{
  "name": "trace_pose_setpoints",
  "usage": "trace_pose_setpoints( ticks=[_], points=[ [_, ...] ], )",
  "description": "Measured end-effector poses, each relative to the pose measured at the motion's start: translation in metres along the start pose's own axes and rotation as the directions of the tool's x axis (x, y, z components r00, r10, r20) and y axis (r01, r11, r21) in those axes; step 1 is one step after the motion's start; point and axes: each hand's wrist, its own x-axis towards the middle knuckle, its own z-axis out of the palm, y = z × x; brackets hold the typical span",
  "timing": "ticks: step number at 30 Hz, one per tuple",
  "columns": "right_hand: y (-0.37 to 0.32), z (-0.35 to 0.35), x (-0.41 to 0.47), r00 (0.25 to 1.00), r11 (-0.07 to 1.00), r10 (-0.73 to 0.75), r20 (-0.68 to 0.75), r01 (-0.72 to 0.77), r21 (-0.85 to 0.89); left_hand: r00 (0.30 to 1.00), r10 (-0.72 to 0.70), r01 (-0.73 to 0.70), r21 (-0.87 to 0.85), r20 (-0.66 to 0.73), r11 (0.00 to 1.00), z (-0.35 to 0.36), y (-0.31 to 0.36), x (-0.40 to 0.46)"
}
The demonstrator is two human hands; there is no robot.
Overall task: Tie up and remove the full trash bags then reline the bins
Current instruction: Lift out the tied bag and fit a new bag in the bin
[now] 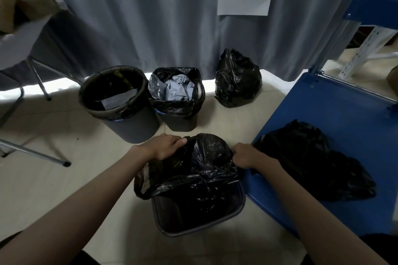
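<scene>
- The left hand [167,146] grips the far left edge of a black bin bag [193,170], fingers curled over the plastic.
- The right hand [247,156] pinches the bag's right edge, fingers clenched on it.
- The bag is stretched between both hands over a square dark bin [163,211] on the floor, nearest the person; its lower part hangs inside.
- Further back stand a round bin [133,127] with a black liner and, touching it on the right, a square bin [183,123] holding crumpled grey waste.
- A tied full bag [238,79] sits on the floor beside the grey curtain [150,17].
- Loose black bags [312,161] lie on a blue desk [333,103] at right.
</scene>
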Motion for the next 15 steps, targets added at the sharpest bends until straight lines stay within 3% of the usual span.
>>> trace_pose_setpoints(
  ticks=[2, 4, 6, 8, 11, 15],
  points=[
    [0.003, 0.003, -0.002, 0.999, 1.000, 0.002, 0.033, -0.002, -0.008, 0.999, -0.019, 0.020, 0.029, -0.046, 0.999, 0.001, -0.004, -0.006],
    [0.004, 0.003, -0.007, 1.000, 1.000, -0.008, 0.007, 0.008, -0.002, 0.975, 0.050, -0.030, 0.095, -0.217, 0.995, 0.001, -0.006, -0.016],
    [0.005, 0.001, -0.013, 0.994, 0.999, -0.036, -0.103, 0.037, 0.000, 0.905, 0.162, -0.134, 0.097, -0.394, 0.986, 0.002, -0.001, -0.028],
    [0.005, 0.000, -0.018, 0.964, 0.997, -0.077, -0.256, 0.082, 0.010, 0.845, 0.270, -0.264, 0.079, -0.462, 0.961, 0.003, 0.011, -0.043],
    [0.002, 0.001, -0.029, 0.922, 0.989, -0.130, -0.364, 0.149, 0.025, 0.862, 0.377, -0.388, 0.037, -0.339, 0.921, 0.012, 0.036, -0.066],
    [-0.007, 0.004, -0.051, 0.844, 0.952, -0.266, -0.467, 0.306, 0.011, 0.920, 0.375, -0.348, 0.198, -0.116, 0.916, 0.038, 0.058, -0.077]
  ],
)
